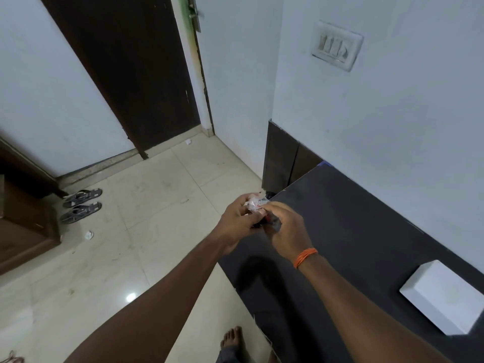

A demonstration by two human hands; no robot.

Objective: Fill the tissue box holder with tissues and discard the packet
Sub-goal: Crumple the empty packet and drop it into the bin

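Both hands meet over the near-left corner of the dark table [353, 231]. My left hand [237, 222] and my right hand [285, 226] together clutch a crumpled clear plastic packet [255, 203] with red print, squeezed small between the fingers. An orange thread band circles my right wrist. The white tissue box holder [442, 297] lies closed on the table at the right edge, well apart from both hands. No loose tissues show.
A dark door [136, 74] and white walls stand ahead, with a switch plate [336, 45] on the right wall. A pair of sandals [81, 205] and small paper scraps [89, 235] lie on the tiled floor. A wooden cabinet [23, 226] is left. My bare foot [233, 341] shows below.
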